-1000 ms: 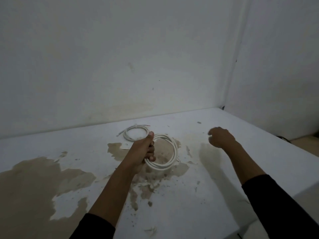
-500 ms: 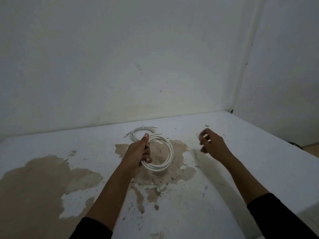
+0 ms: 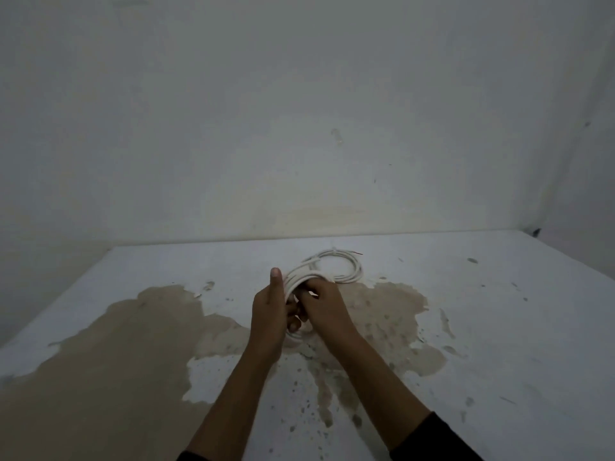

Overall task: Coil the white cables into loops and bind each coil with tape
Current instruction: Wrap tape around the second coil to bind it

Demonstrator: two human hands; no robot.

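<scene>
A coil of white cable is held upright between both hands above the table. My left hand grips its left side, thumb pointing up. My right hand has come onto the same coil from the right, fingers curled around its strands. The lower part of this coil shows below the hands. A second white cable coil lies flat on the table just behind, with a thin red wire end at its far side. No tape is visible.
The white table has large brown patches where paint has peeled, mostly at the left and under the hands. A pale wall stands close behind the table, and a corner wall rises on the right.
My right hand has moved left from open air onto the coil that my left hand holds. The view has shifted, and the held coil now overlaps the lying coil.
</scene>
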